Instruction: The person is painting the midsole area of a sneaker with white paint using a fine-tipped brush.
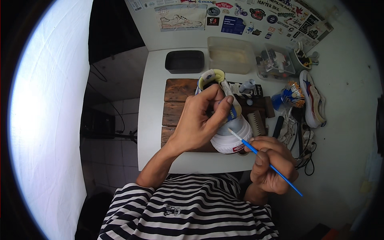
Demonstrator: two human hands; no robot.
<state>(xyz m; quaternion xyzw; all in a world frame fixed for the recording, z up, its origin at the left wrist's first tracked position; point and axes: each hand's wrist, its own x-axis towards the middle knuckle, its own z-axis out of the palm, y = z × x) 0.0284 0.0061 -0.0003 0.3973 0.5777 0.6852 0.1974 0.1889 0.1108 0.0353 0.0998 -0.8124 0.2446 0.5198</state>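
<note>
My left hand [196,122] is closed on the upper of a sneaker [230,142], with thumb and fingers bent at its edge. The sneaker has a thick white sole, a red label at the near end, blue trim and a yellow lining at the far end. A thin paintbrush [289,183] with a blue handle is pinched in my right hand [276,158]. Its pale tip lies at the whitish-grey part of the sneaker just above the sole; whether it touches I cannot tell. Fingers of my right hand are close beside the sole.
Under the sneaker is a brown wooden slat board [174,114]. Behind stand a black tray [185,62] and a translucent tub [231,58]. To the right are a small bottle [247,85], a bristle brush [256,124], a cup of brushes [289,98], another sneaker [311,100] and cables.
</note>
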